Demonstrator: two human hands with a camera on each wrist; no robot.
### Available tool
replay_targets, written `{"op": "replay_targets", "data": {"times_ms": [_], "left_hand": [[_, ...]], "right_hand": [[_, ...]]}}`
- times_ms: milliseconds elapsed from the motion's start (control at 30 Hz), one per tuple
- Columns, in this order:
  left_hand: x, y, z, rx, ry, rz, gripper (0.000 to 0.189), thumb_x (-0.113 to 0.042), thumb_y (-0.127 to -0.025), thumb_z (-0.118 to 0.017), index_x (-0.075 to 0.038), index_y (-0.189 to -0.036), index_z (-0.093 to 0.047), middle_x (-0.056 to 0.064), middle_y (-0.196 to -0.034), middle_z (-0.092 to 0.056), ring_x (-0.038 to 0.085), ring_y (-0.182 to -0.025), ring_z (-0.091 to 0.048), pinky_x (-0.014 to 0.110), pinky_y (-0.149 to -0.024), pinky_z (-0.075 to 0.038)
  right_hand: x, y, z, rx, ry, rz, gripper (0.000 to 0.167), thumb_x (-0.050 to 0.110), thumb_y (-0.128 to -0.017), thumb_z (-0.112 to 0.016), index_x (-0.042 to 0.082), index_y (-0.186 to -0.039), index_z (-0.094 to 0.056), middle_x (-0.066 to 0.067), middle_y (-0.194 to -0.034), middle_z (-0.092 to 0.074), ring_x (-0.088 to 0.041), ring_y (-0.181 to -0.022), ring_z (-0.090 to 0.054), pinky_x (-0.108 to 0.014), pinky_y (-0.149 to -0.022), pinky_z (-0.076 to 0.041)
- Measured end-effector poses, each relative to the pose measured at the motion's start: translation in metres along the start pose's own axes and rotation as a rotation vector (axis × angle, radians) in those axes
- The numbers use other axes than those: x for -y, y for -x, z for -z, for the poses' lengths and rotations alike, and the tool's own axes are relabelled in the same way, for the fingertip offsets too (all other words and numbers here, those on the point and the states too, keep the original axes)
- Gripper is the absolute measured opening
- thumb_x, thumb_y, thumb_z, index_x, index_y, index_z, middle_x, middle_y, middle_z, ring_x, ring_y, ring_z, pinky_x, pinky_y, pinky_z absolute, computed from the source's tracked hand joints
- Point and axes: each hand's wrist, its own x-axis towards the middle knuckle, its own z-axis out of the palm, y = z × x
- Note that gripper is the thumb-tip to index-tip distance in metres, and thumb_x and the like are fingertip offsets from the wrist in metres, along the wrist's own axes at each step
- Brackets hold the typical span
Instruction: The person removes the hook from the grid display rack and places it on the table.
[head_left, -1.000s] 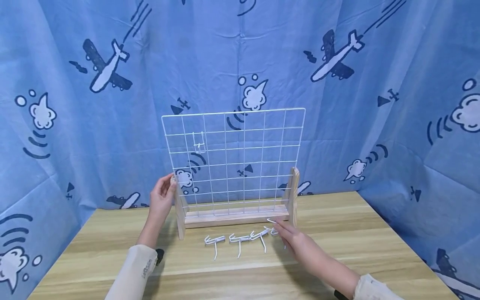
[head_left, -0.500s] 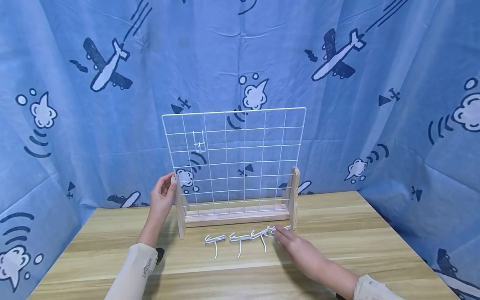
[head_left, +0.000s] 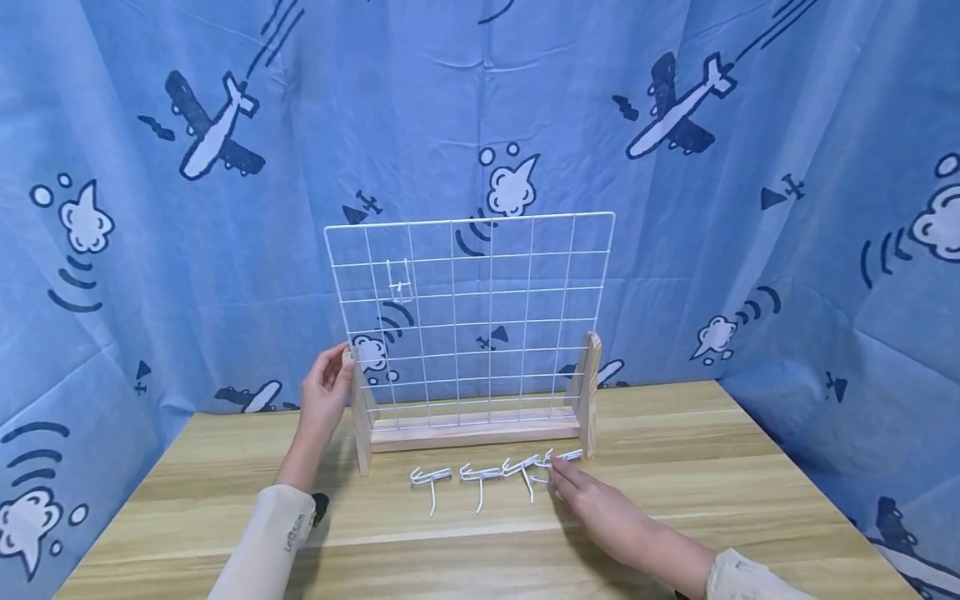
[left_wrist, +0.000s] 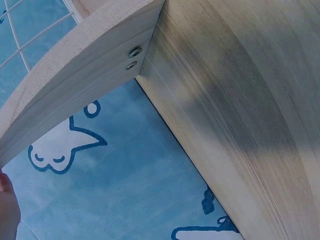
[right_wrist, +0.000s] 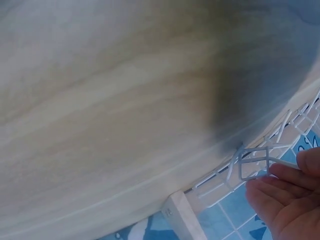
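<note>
A white wire grid panel [head_left: 491, 292] stands upright in a pale wooden stand [head_left: 476, 435]. My left hand [head_left: 322, 390] grips the top of the stand's left upright [left_wrist: 85, 70], its thumb in front. One white wire hook [head_left: 401, 287] hangs on the upper left of the grid. My right hand [head_left: 600, 510] pinches another wire hook [right_wrist: 268, 160] by its stem, low over the table in front of the stand's right end. Several more hooks, among them a left one [head_left: 431, 477] and a middle one [head_left: 481, 475], lie in a row before the stand.
The stand sits on a wood-grain table [head_left: 420, 558]. A blue curtain [head_left: 270, 250] with aeroplane prints hangs behind the table and along its sides. The stand's right upright [head_left: 590, 392] is close behind my right hand.
My right hand has lowered slightly, and the hook in it has turned, its wire now beside the row. The left hand keeps its grip on the upright.
</note>
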Motion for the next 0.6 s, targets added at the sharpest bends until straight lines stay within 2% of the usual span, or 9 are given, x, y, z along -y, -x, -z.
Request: {"op": "replay_targets", "data": {"times_ms": [100,200,333,467,600], "left_hand": [[-0.0049,0.0008,-0.0002,0.004,0.005,0.014,0.04,-0.011,-0.1,-0.051,0.001,-0.137,-0.045,0.016,-0.137,-0.049,0.023,-0.131,-0.043,0.017,-0.107,-0.037],[-0.0027,0.0004,-0.0001,0.005,0.005,0.027,0.04,-0.012,-0.1,-0.051,0.0,-0.138,-0.044,0.016,-0.138,-0.048,0.022,-0.131,-0.043,0.017,-0.106,-0.037],[0.0028,-0.0012,0.0001,0.002,0.013,0.026,0.041,-0.012,-0.1,-0.051,-0.002,-0.139,-0.045,0.015,-0.138,-0.048,0.021,-0.131,-0.043,0.017,-0.106,-0.038],[0.0009,-0.0011,-0.0005,0.003,0.004,0.024,0.04,-0.013,-0.1,-0.051,-0.002,-0.138,-0.045,0.014,-0.138,-0.049,0.021,-0.13,-0.044,0.017,-0.106,-0.038],[0.0002,-0.001,-0.0005,-0.001,-0.005,0.02,0.04,-0.014,-0.1,-0.052,-0.002,-0.137,-0.046,0.014,-0.136,-0.05,0.02,-0.128,-0.045,0.017,-0.105,-0.039]], "right_hand": [[0.0006,-0.0004,0.0011,0.026,0.009,0.003,0.028,0.005,-0.093,-0.06,-0.014,-0.113,-0.061,-0.028,-0.118,-0.059,-0.036,-0.103,-0.063,-0.037,-0.085,-0.057],[0.001,0.0001,0.0003,0.046,0.038,0.014,0.029,0.004,-0.089,-0.063,-0.013,-0.112,-0.062,-0.027,-0.118,-0.059,-0.036,-0.104,-0.062,-0.039,-0.086,-0.056],[0.0014,0.0016,-0.0032,0.043,0.088,0.039,0.027,0.01,-0.094,-0.058,-0.012,-0.109,-0.063,-0.026,-0.116,-0.06,-0.036,-0.104,-0.062,-0.04,-0.087,-0.056],[0.0021,0.0026,-0.0048,0.032,0.107,0.049,0.03,0.014,-0.098,-0.052,-0.011,-0.108,-0.064,-0.026,-0.116,-0.061,-0.037,-0.103,-0.062,-0.04,-0.087,-0.056],[0.0044,0.0026,-0.0039,0.04,0.123,0.049,0.029,0.012,-0.092,-0.059,-0.011,-0.109,-0.064,-0.027,-0.117,-0.061,-0.037,-0.104,-0.062,-0.042,-0.088,-0.056]]}}
